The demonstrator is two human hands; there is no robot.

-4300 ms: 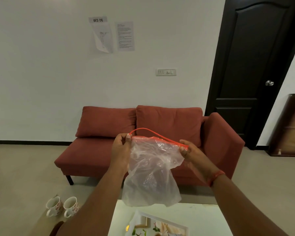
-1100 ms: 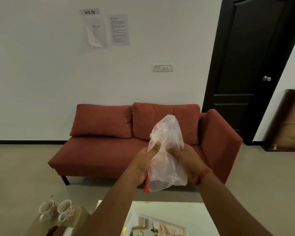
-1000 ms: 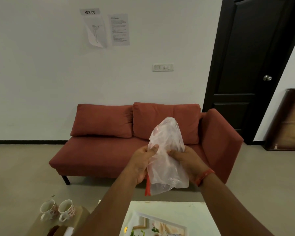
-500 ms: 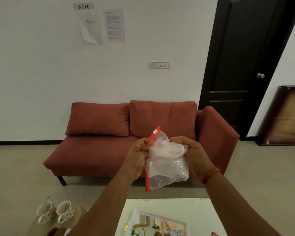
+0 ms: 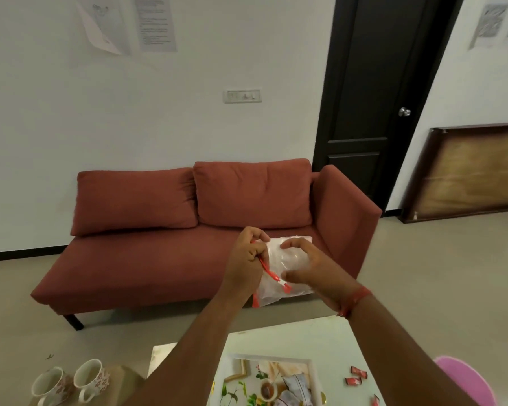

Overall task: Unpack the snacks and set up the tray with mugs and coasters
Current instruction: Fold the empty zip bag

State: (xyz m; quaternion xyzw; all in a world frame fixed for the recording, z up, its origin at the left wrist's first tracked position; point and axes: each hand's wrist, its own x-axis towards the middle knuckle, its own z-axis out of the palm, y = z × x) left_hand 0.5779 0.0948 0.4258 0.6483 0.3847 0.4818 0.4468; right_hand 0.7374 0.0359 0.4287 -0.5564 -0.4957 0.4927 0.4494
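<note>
I hold a clear plastic zip bag (image 5: 279,259) with a red seal strip, folded small, in front of me above the table. My left hand (image 5: 245,266) pinches the red strip and the bag's left edge. My right hand (image 5: 311,269) curls around the bag's right side with thumb and fingers on it. The bag looks empty. Below, a white tray (image 5: 313,373) with a printed picture lies on the pale table (image 5: 291,332) and holds snack packets (image 5: 294,385). Two floral mugs (image 5: 71,382) stand at the lower left on a low brown surface.
Small red wrapped sweets (image 5: 355,376) lie on the table right of the tray. A pink round object (image 5: 464,379) is at the lower right. A red sofa (image 5: 188,238) stands behind the table, with a dark door (image 5: 376,98) and a leaning wooden board (image 5: 469,171) beyond.
The bag has gone from hanging open between my hands to being folded into a small flat packet. My hands lowered and the camera tilted down, showing more table and sweets.
</note>
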